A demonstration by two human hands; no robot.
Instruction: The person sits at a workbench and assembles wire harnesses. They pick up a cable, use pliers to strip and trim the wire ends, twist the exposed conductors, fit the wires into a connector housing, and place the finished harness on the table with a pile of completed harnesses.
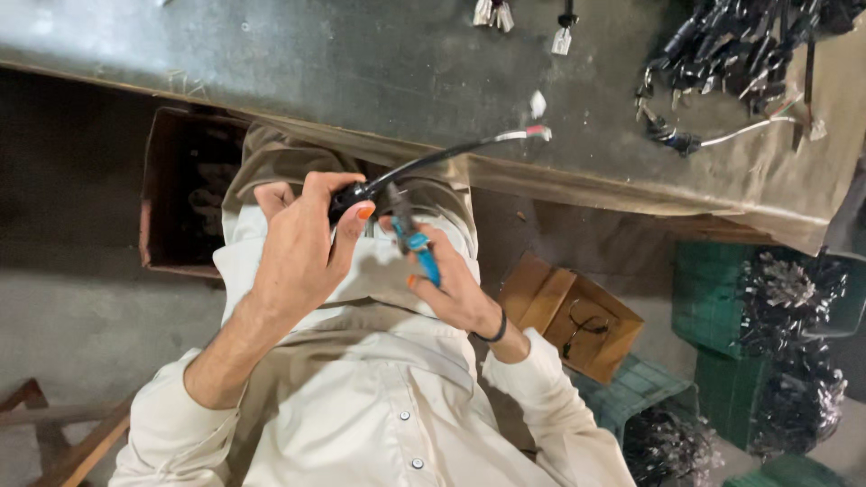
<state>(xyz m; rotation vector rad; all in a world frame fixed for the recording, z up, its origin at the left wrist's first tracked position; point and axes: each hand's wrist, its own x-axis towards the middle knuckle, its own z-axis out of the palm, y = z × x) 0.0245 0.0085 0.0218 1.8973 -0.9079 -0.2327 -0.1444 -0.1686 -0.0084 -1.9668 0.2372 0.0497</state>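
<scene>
My left hand [298, 248] is closed around the black end piece [347, 197] of a black cable [433, 160], held in front of my chest. The cable arcs up to the right and ends in white and red wire tips [532, 133] over the bench edge. My right hand [456, 289], with a dark band on its wrist, grips blue-handled pliers [417, 245]. The pliers' dark jaws [400, 203] point up and sit right beside the cable's end piece, next to my left thumb. Both hands are over my cream shirt.
A workbench covered with a grey sheet [361, 63] runs across the top. On it, a heap of black cable parts [740, 45] lies at the right, with small connectors [561, 38] nearby. An open dark box [185, 189] stands at the left, a brown carton [568, 316] and green crates [722, 298] of parts at the right.
</scene>
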